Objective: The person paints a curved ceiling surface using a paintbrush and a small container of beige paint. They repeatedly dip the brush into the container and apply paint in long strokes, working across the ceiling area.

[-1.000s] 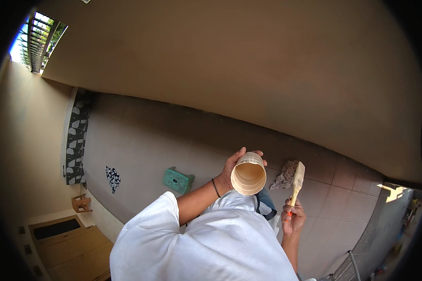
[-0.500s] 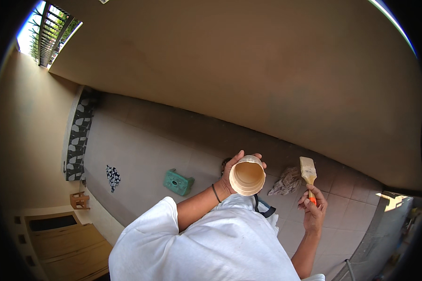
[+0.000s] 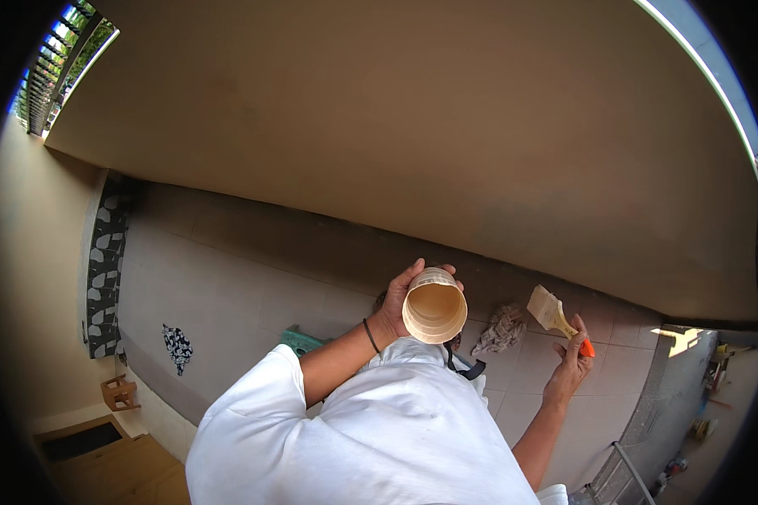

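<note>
- While our left hand (image 3: 398, 305) wraps round the paint cup (image 3: 435, 305), its open mouth faces us.
- Our right hand (image 3: 569, 370) grips the brush (image 3: 556, 315), bristles up, apart from the cup.

Round cream-coloured cup (image 3: 435, 305): held in left hand (image 3: 398, 301), fingers wrapped round its far side, open mouth tipped toward the camera. Inside shows pale beige, smooth; liquid level not clear. Sits just above the white-shirted chest, in front of the tan wall.

Flat paintbrush (image 3: 556, 316): wide pale bristles coated in beige, pointing up and left toward the wall; orange handle end pinched in right hand (image 3: 569, 370), arm raised. Brush well right of the cup, not touching it, bristles close to the wall's lower edge.
</note>
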Demonstrator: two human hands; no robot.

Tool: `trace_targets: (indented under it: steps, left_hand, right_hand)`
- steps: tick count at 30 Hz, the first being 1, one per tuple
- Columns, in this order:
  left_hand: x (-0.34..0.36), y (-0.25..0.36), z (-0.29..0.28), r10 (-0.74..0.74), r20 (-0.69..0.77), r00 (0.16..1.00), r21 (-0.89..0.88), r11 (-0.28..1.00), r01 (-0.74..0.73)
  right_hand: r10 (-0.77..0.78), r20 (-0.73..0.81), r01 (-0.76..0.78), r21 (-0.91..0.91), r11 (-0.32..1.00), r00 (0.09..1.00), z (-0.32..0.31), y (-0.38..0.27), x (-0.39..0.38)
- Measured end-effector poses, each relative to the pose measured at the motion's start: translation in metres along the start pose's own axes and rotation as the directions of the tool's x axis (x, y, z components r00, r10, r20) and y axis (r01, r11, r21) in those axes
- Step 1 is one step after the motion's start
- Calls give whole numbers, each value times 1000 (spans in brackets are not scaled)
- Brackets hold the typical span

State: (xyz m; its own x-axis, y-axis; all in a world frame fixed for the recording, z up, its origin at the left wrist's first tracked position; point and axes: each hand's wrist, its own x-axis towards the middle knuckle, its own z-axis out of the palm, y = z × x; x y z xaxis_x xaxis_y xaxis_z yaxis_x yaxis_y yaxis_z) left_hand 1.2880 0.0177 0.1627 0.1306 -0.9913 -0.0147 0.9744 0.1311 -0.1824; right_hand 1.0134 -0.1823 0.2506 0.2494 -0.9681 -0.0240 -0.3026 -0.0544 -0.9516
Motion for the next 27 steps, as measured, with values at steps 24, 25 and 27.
trace_targets:
  steps: [24, 25, 27]
  left_hand:
    - [-126, 90, 53, 76, -128, 989, 101, 993, -63]
    - [-126, 96, 54, 48, -142, 989, 101, 994, -34]
    - [-121, 105, 65, -7, -174, 985, 115, 993, 27]
  right_hand:
    - [1, 314, -287, 868, 406, 949, 187, -39, -4]
    - [-13, 299, -261, 852, 453, 954, 191, -40, -8]
    - [-48, 145, -93, 819, 567, 988, 208, -46, -20]
